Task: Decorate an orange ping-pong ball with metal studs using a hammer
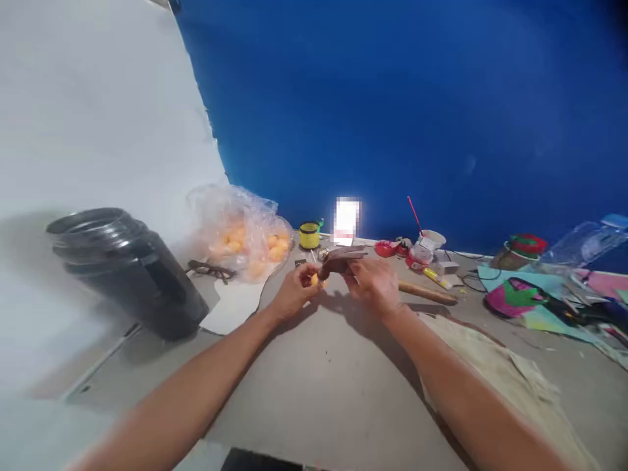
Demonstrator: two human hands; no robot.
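Note:
My left hand [298, 288] pinches a small orange ball [315, 280] between thumb and fingers, just above the table. My right hand [373, 285] is closed round a hammer close to its head. The dark brown hammer head [338, 261], with what look like claws, reaches left over the ball; I cannot tell whether the two touch. To the right of that hand the wooden handle [429, 293] sticks out. Behind my left hand, a clear plastic bag [245, 216] holds several more orange balls [235, 239].
A large dark jar [132, 275] leans at the left, near a pair of glasses [210, 269]. Along the blue wall stand a yellow container [309, 235], a bright phone-like screen [346, 219] and a white cup [432, 239]. A beige cloth [495, 366] and coloured papers [554, 320] lie right.

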